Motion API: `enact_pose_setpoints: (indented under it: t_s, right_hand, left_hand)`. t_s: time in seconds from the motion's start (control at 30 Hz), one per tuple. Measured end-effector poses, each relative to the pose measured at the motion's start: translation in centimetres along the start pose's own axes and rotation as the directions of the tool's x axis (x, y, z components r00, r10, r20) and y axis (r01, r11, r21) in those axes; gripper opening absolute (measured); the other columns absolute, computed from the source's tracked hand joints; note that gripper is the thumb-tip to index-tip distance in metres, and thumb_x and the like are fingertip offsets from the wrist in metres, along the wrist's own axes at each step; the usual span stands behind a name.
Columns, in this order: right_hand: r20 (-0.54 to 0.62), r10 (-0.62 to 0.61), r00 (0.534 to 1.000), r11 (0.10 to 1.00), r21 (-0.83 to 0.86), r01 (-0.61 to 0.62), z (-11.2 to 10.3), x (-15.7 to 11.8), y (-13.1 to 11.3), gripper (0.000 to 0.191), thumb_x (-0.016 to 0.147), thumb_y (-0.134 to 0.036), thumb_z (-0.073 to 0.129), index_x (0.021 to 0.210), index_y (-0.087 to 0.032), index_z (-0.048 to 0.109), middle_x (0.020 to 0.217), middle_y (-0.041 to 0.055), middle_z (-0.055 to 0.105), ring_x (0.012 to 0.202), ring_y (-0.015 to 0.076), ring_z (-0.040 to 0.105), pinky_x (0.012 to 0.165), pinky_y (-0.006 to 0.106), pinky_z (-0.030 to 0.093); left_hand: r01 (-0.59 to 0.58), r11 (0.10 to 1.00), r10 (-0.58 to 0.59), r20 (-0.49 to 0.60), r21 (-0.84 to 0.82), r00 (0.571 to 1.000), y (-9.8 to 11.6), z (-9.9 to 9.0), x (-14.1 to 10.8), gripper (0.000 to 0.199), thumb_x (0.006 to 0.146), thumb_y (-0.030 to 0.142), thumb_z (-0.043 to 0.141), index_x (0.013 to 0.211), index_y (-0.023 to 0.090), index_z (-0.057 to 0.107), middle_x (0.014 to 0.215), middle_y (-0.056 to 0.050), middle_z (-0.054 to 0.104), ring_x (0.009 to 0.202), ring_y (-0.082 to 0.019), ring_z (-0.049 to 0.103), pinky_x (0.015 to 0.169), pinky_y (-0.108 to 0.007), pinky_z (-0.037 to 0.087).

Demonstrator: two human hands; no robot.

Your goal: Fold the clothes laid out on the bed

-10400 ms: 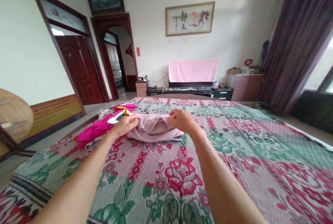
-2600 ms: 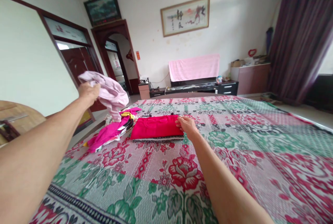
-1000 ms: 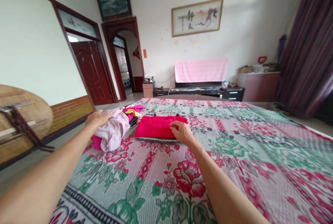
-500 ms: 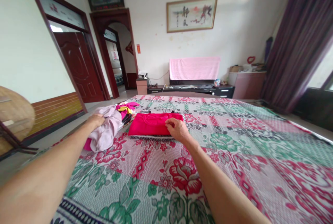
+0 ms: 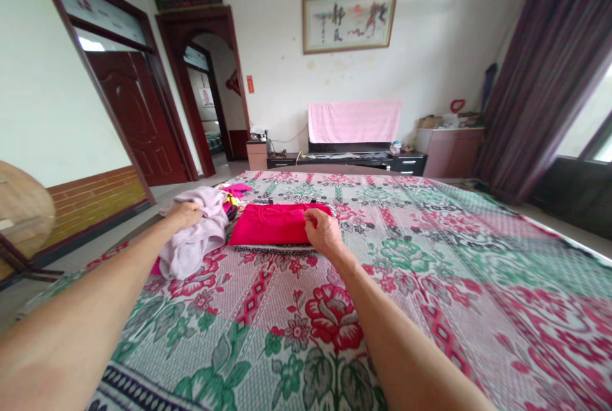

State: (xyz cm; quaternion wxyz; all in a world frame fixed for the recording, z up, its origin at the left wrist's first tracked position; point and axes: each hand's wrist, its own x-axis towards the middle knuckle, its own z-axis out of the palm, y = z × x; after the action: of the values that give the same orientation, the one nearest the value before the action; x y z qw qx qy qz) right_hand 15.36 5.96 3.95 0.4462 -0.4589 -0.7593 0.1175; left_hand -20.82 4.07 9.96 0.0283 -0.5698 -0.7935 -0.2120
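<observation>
Round wooden board (image 5: 23, 213): at far left, off the floral cloth (image 5: 406, 258), standing on edge.
Left hand (image 5: 184, 215): on the upper part of the pale pink garment (image 5: 194, 252); fingers bent over the fabric. Whether any is pinched, cannot tell.
Pale pink garment: loose and rumpled, near the left edge of the floral cloth. Change: earlier it was over the stack; it now lies on the loose pieces to the left.
Magenta cloth (image 5: 239, 188): bunched, showing past the far side of the pale pink garment; a scrap of similar colour also shows at its near-left side.
Yellow and black cloth (image 5: 231, 199): crumpled, between the magenta cloth and the stack, partly covered.
Red garment (image 5: 268, 223): folded flat, left of the middle of the floral cloth and towards its far edge. Change: now uncovered, as top layer of the stack.
Black-and-white layer (image 5: 268, 248): directly under the red garment, visible as a strip along the near side.
Right hand (image 5: 324, 230): over the right end of the red garment; fingers curled inward, thumb and forefinger close together. Fabric between them: cannot tell.
Layout, as judged: the shift separates loose items at left from the neat stack; the red garment is accessible from above.
Pink towel (image 5: 354, 121): in the background, draped beyond the far edge of the floral cloth.
</observation>
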Motion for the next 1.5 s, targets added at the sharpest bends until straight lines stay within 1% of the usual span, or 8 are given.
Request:
enact_pose_setpoints:
  t_s: [0.13, 0.3, 0.4, 0.57, 0.73, 1.1, 1.3, 1.5]
  right_hand:
    - [-0.072, 0.111, 0.991, 0.989, -0.093, -0.117, -0.5, 0.0, 0.1, 0.036, 0.077, -0.012, 0.048, 0.108, -0.015, 0.066, 0.111, 0.0125, 0.066, 0.105, 0.0229, 0.058, 0.094, 0.032, 0.041]
    - [-0.041, 0.252, 0.967, 0.955, -0.154, -0.255, -0.7, -0.2, 0.7, 0.043, 0.078, -0.021, 0.052, 0.12, -0.018, 0.06, 0.12, 0.0134, 0.062, 0.109, 0.0262, 0.057, 0.094, 0.037, 0.042]
    - [-0.019, 0.247, 0.969, 0.955, -0.164, -0.247, -0.6, -0.3, 1.1, 0.046, 0.077, -0.023, 0.052, 0.123, -0.019, 0.058, 0.122, 0.0126, 0.061, 0.111, 0.0257, 0.056, 0.094, 0.036, 0.042]
    - [-0.02, 0.256, 0.966, 0.951, -0.171, -0.256, -0.3, -0.3, 1.7, 0.048, 0.076, -0.025, 0.052, 0.123, -0.018, 0.058, 0.123, 0.0127, 0.06, 0.111, 0.0275, 0.055, 0.092, 0.038, 0.043]
    - [-0.008, 0.287, 0.958, 0.95, -0.127, -0.286, 0.1, -0.3, 2.2, 0.043, 0.075, -0.025, 0.053, 0.116, -0.019, 0.064, 0.116, 0.0125, 0.064, 0.106, 0.0263, 0.058, 0.09, 0.037, 0.044]
    - [-0.073, 0.285, 0.956, 0.957, -0.037, -0.288, 0.1, -0.1, 2.6, 0.023, 0.077, -0.025, 0.053, 0.085, -0.028, 0.074, 0.099, 0.0011, 0.072, 0.091, 0.0191, 0.065, 0.083, 0.029, 0.047]
    - [-0.166, 0.165, 0.972, 0.984, 0.097, -0.15, -1.4, 0.6, 1.4, 0.025, 0.074, -0.021, 0.051, 0.082, -0.023, 0.075, 0.101, 0.0018, 0.072, 0.094, 0.0165, 0.063, 0.089, 0.024, 0.045]
    - [-0.009, 0.226, 0.974, 0.963, 0.153, -0.222, -3.0, 1.1, 0.8, 0.029, 0.077, -0.025, 0.046, 0.088, -0.019, 0.072, 0.066, 0.0014, 0.069, 0.065, 0.0157, 0.063, 0.063, 0.022, 0.046]
  left_hand:
    - [0.072, 0.988, -0.08, 0.05, 0.134, 0.996, 0.4, -0.1, -0.7, 0.025, 0.076, 0.023, 0.057, 0.094, 0.01, 0.07, 0.093, -0.007, 0.069, 0.084, -0.019, 0.055, 0.074, -0.027, 0.04]
    - [0.029, 0.957, 0.025, -0.182, 0.288, 0.983, 5.1, -0.3, -1.9, 0.039, 0.079, 0.025, 0.051, 0.116, 0.017, 0.062, 0.121, -0.014, 0.061, 0.112, -0.033, 0.051, 0.093, -0.045, 0.038]
    - [-0.146, 0.953, 0.195, -0.167, 0.266, 0.967, 8.2, 1.9, -2.8, 0.037, 0.083, 0.029, 0.046, 0.114, 0.018, 0.064, 0.117, -0.011, 0.064, 0.11, -0.028, 0.056, 0.094, -0.035, 0.041]
    - [-0.026, 0.997, 0.026, -0.005, 0.075, 1.0, 9.8, 6.4, -2.8, 0.047, 0.082, 0.042, 0.05, 0.118, 0.015, 0.064, 0.116, -0.011, 0.067, 0.106, -0.027, 0.061, 0.087, -0.031, 0.046]
    - [0.001, 0.999, -0.005, -0.078, -0.045, 0.997, 8.9, 8.4, -2.3, 0.037, 0.078, 0.037, 0.056, 0.11, 0.023, 0.07, 0.105, -0.005, 0.072, 0.103, -0.024, 0.062, 0.084, -0.03, 0.047]
    - [-0.126, 0.961, 0.033, -0.352, -0.245, 0.936, 10.3, 5.3, -4.5, 0.03, 0.079, 0.03, 0.051, 0.096, 0.021, 0.074, 0.114, -0.001, 0.069, 0.112, -0.021, 0.058, 0.1, -0.029, 0.041]
    - [-0.102, 0.862, -0.048, -0.28, -0.497, 0.959, 10.7, 3.9, -6.3, 0.038, 0.074, 0.037, 0.052, 0.1, 0.019, 0.072, 0.097, 0.0, 0.073, 0.095, -0.022, 0.064, 0.085, -0.029, 0.049]
    - [-0.222, 0.885, 0.153, -0.195, -0.409, 0.969, 10.6, 3.8, -7.5, 0.04, 0.075, 0.03, 0.045, 0.102, 0.019, 0.072, 0.091, -0.001, 0.074, 0.086, -0.02, 0.065, 0.079, -0.027, 0.049]
